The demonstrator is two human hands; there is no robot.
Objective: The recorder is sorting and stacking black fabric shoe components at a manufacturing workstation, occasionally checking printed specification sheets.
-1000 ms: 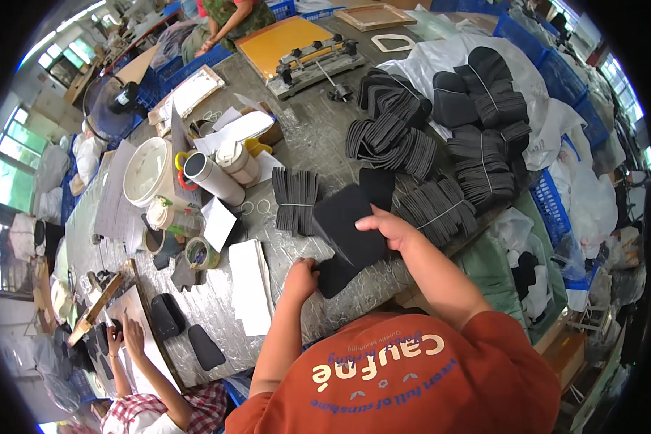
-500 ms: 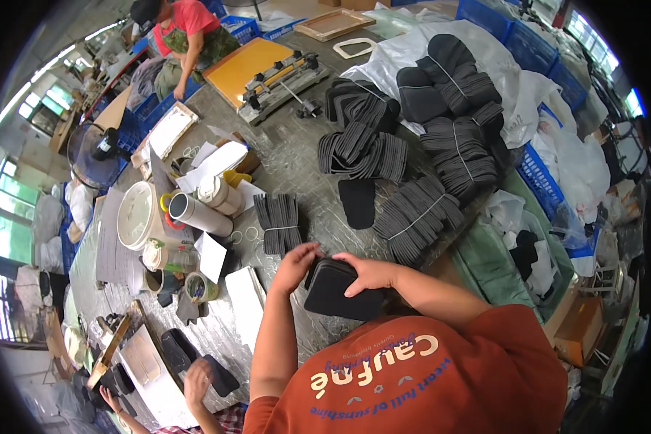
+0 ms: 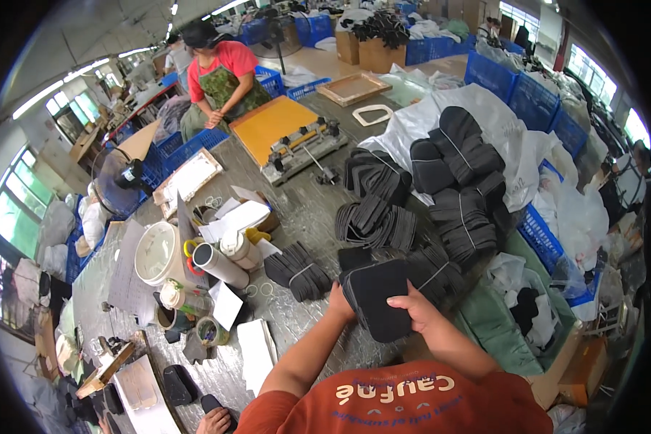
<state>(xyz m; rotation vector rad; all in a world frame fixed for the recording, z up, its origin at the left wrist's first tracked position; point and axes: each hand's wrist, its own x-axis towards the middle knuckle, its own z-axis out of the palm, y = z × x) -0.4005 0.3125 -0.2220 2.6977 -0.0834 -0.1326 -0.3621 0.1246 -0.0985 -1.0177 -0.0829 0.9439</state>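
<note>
Both my hands grip a stack of black rounded pads [image 3: 377,300], held up over the near part of the table. My left hand [image 3: 341,304] is closed on its left edge, fingers partly hidden behind it. My right hand [image 3: 417,307] clasps the right edge, thumb across the top face. Left of the stack lies a small tied bundle of black pads [image 3: 296,270]. Just beyond my hands is another tied bundle [image 3: 435,267], partly covered by the stack. A loose black pad [image 3: 354,257] shows behind the stack.
More black bundles [image 3: 375,220] are heaped farther back, some on white plastic sheeting [image 3: 510,123]. Left stand a white tub [image 3: 158,253], a white cylinder [image 3: 220,265] and jars. A clamp frame with a yellow board [image 3: 275,129] lies beyond. A co-worker's hand [image 3: 215,421] is at lower left.
The stack has been lifted and turned so its broad face shows. The small tied bundle lies at a different slant. My view has tilted up; the far co-worker's hands have come together.
</note>
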